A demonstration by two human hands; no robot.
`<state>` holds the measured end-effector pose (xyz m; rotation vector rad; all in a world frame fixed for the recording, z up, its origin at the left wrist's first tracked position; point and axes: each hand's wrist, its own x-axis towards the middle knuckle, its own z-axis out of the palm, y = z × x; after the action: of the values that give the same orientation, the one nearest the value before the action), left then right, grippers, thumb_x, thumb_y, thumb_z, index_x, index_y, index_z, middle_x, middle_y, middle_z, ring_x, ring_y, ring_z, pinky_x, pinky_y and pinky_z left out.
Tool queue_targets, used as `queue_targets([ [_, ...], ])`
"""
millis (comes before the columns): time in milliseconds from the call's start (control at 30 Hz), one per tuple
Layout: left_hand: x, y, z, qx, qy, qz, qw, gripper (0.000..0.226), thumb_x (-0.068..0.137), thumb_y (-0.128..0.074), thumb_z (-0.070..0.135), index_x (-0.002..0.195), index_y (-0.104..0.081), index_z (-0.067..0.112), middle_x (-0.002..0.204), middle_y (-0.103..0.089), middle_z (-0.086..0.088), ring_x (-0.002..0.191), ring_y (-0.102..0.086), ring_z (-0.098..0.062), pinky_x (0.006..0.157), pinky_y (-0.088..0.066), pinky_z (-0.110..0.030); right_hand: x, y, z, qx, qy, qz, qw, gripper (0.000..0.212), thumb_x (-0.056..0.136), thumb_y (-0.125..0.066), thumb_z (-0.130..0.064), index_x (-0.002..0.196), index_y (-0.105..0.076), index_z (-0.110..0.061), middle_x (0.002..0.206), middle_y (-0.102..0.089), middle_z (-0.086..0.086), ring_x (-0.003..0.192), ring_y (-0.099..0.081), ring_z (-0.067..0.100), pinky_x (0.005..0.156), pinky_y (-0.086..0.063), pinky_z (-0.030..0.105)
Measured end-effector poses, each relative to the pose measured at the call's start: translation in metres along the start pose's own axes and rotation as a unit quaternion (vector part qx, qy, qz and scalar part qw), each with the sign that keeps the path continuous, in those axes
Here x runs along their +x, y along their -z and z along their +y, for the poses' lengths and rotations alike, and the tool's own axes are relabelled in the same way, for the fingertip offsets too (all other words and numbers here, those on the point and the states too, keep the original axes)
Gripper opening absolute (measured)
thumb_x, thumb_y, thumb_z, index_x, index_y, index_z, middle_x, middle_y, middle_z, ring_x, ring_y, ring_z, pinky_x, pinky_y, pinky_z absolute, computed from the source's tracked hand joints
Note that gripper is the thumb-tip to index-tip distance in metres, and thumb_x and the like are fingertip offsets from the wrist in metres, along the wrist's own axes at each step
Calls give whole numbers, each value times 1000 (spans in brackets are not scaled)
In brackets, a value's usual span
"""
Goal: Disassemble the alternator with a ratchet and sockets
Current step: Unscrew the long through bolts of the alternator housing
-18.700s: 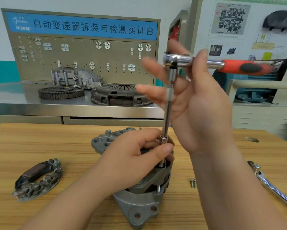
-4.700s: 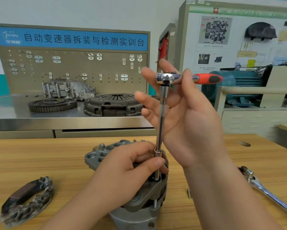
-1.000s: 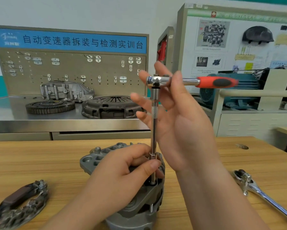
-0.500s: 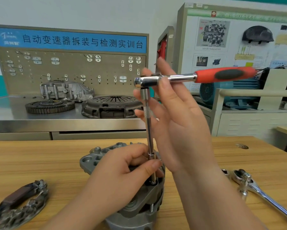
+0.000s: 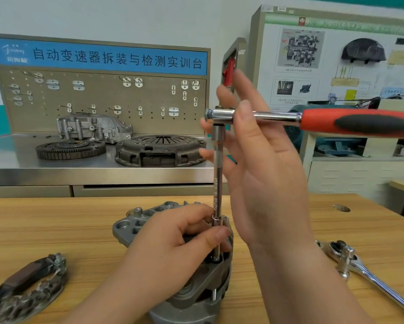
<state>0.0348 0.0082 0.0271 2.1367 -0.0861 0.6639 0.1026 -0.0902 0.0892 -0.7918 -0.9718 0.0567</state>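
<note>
The grey alternator (image 5: 135, 226) stands on the wooden table (image 5: 56, 218) at the bottom centre. A long chrome extension bar (image 5: 217, 174) rises upright from a bolt on its top. My left hand (image 5: 173, 249) lies over the alternator, with thumb and fingers curled round the bar's lower end. The ratchet (image 5: 360, 123), chrome with a red and black handle, sits on the bar's top and points right. My right hand (image 5: 266, 183) holds the ratchet's neck between its thumb in front and its straight fingers behind.
A second chrome ratchet (image 5: 350, 260) lies on the table at the right. A removed dark part (image 5: 28, 286) lies at the lower left. Behind, a steel bench carries a clutch cover (image 5: 161, 150), a flywheel (image 5: 70, 148) and a housing (image 5: 93, 127).
The ratchet handle has swung round on the right, nearer to me, and now reaches past the frame's edge. My left hand has stayed on the alternator and the bar.
</note>
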Motion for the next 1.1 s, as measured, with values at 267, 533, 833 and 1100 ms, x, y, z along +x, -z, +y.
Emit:
queue_targets([
  [267, -1, 1, 1, 3, -37, -9, 999, 29, 79, -48, 58, 95, -65, 41, 84, -74, 17, 80, -70, -11, 76, -53, -40, 3, 3, -5, 113, -129, -47, 984, 50, 89, -34, -52, 123, -55, -22, 101, -76, -2, 77, -74, 21, 65, -57, 25],
  [533, 1, -1, -4, -12, -11, 3, 1000, 24, 76, -58, 53, 95, -65, 39, 81, -75, 16, 81, -71, -5, 84, -54, -44, 0, -1, 0, 43, -6, -5, 999, 29, 91, -49, -34, 115, -64, -32, 122, -67, -12, 95, -71, 17, 67, -52, 23],
  [833, 0, 0, -3, -4, -3, -3, 1000, 16, 82, -57, 47, 92, -64, 37, 81, -74, 17, 84, -69, -6, 84, -53, -41, 6, 0, 0, 100, -84, -5, 991, 37, 88, -52, -47, 111, -65, -20, 97, -76, 2, 73, -71, 17, 57, -53, 22],
  [1100, -2, 0, 5, 6, 12, 18, 1000, 38, 76, -50, 63, 88, -65, 30, 78, -73, 22, 79, -69, -6, 80, -53, -37, 23, -1, -3, -11, -25, -81, 996, 25, 94, -50, -33, 109, -67, -23, 114, -72, -3, 87, -73, 23, 72, -55, 26],
])
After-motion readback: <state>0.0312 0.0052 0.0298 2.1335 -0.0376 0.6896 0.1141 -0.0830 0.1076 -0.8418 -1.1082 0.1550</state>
